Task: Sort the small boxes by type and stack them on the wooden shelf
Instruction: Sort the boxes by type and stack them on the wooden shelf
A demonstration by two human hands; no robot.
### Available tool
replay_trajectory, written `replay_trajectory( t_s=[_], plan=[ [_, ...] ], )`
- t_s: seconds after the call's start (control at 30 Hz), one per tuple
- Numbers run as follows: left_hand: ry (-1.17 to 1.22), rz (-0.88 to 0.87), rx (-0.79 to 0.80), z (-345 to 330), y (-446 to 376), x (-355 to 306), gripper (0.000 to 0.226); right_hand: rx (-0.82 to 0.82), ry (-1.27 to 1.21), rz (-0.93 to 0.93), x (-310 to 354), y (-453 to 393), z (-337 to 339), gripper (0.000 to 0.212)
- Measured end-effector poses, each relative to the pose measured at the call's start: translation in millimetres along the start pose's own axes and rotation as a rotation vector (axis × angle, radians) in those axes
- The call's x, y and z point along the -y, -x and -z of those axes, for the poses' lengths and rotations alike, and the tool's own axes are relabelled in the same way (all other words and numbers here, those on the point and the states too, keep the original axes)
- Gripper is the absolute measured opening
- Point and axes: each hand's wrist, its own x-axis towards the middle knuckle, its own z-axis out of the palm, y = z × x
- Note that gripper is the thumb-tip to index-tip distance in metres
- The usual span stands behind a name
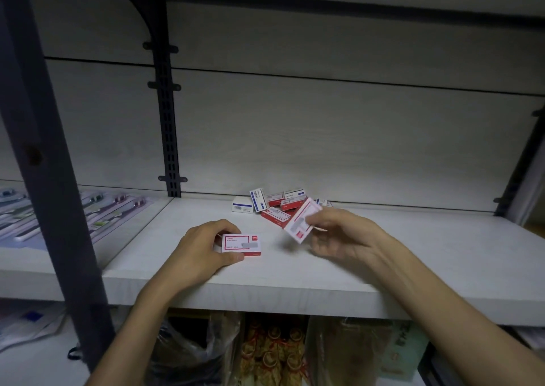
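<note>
Sorting was only just underway when we looked down. Our left hand (pixel 203 248) had its fingers and thumb curled around a red-and-white box (pixel 241 245) lying flat on the wooden shelf (pixel 413 255), label up, basically the start of the red stack. Our right hand (pixel 339 235), over to the right of the left one and lifted off the shelf, pinched a second red box (pixel 300 220) between thumb and fingertips, tilted and a bit blurry, so we couldn't read its label.

Just beyond the right hand sat the unsorted pile (pixel 280 205), red boxes and blue-and-white ones jumbled against each other, some leaning.

For doing this bit well, we reckoned the trick was to level the held box out first, turn it so its long side matched the one under the left hand, then lower it straight down on top. Keeping the left hand braced on the bottom box should stop it skating on that smooth board. Line up edges before letting go, since a crooked base probably makes the whole stack wobbly later. Blue ones wanted their own spot, well apart from the reds.
</note>
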Motion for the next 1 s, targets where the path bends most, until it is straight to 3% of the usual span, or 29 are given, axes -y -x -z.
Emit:
replay_trajectory(
  t_s=[0.1,0.17,0.37,0.7,1.0],
  plan=[
    [0.020,-0.015,-0.008,0,0,1,0.036,-0.012,-0.310,0.034,7,-2,-5,0.017],
    [0.026,-0.022,-0.019,0,1,0,0.036,-0.033,-0.351,0.082,6,-3,-8,0.011],
    [0.146,-0.056,-0.031,4,2,-9,0.037,-0.187,-0.038,0.204,-4,-11,-9,0.041],
    [0.611,0.014,0.012,-15,8,-53,0.043,-0.269,0.080,0.338,-17,35,10,0.043],
    [0.742,-0.031,0.003,-80,19,-139,0.044,-0.164,0.074,0.395,-13,130,82,0.044]
  ],
)
